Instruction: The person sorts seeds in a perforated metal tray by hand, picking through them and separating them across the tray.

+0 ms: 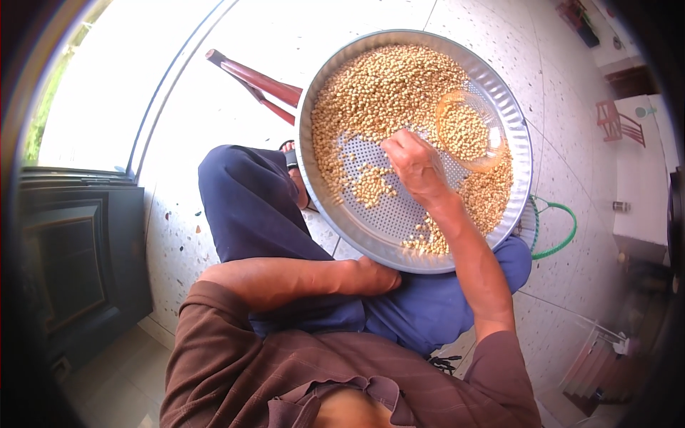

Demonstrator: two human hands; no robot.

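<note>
A large round metal sieve tray (353, 224) with a perforated base rests partly over my lap. Pale tan beans (385, 91), which look like soybeans, lie heaped along its far side. A smaller pile of beans (372, 184) sits apart on the bare holes, and more beans (484, 198) line the right side. My right hand (415, 163) is over the middle of the tray, fingers curled down; whether they pinch any beans is hidden. To its right, a clear amber-tinted bowl (497, 123) holds beans. My left hand (379, 276) is at the tray's near rim, its fingers hidden.
Reddish-brown wooden legs (257, 80) of a stool or chair stick out left of the tray. A green hoop handle (562, 241) shows at the right. A dark panelled door (80, 257) stands at left. On the speckled tile floor (556, 107), a small red chair (618, 123) stands farther off.
</note>
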